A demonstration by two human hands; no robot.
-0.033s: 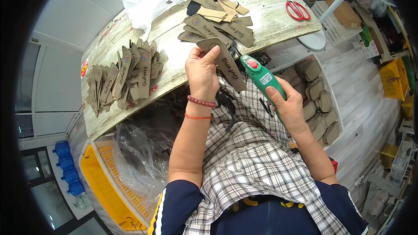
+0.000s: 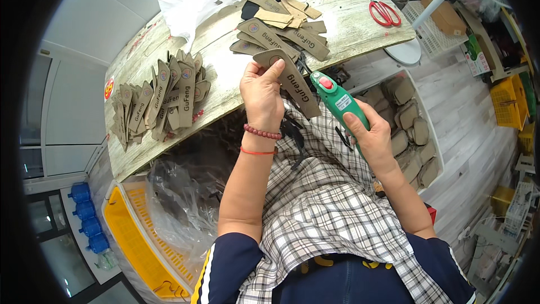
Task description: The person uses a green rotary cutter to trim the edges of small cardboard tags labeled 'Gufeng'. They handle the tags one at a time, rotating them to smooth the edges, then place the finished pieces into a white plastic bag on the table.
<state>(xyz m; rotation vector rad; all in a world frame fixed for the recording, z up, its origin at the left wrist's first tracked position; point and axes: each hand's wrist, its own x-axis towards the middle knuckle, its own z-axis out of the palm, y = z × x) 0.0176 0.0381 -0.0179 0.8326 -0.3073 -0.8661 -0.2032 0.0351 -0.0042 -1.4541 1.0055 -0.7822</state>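
Observation:
My left hand [image 2: 263,93] pinches a taupe tapered tab [image 2: 295,87] with dark lettering, thumb on top near its wider end. The tab slants down to the right, just off the table's front edge. My right hand [image 2: 371,138] wraps round a green handheld power tool [image 2: 341,101] with a red button. The tool's dark, thin tip points up and left, close to the tab's right edge; whether they touch I cannot tell. Beyond my left hand lies a loose pile of similar tabs [image 2: 267,36]. More of them lie overlapping in a heap [image 2: 160,98] to the left.
The worn wooden table [image 2: 351,42] bears a white plastic bag [image 2: 211,5] and red-handled scissors [image 2: 385,14]. A white bin [image 2: 436,152] of taupe pieces stands at my right. Below left are a yellow basket [image 2: 126,231] and clear plastic sheeting [image 2: 183,208]. Checked cloth [image 2: 315,202] covers my lap.

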